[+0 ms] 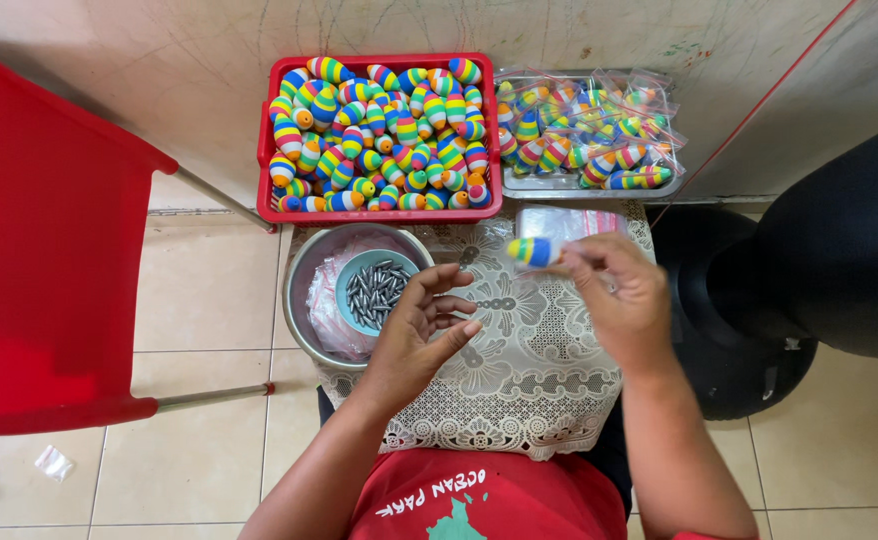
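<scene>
A: Surface findings, please.

B: The striped float [534,250] in the right hand [624,300] looks like painted foam or plastic, smooth, slight sheen. The same goes for those in the red crate [379,212], which is moulded plastic, glossy.

A: And the bowl?

B: The outer bowl [304,300] is dull brushed metal, lined with thin crinkled pink plastic film; the small inner dish [351,275] is matt blue plastic, and its weights [377,293] are grey metal, bright in spots.

A: The covering?

B: The lace cloth [529,370] is cream, openwork, matt (it may be vinyl, I cannot tell). The bags [599,130] are clear, shiny plastic. The floor tiles [209,290] are smooth, faintly glossy.
</scene>
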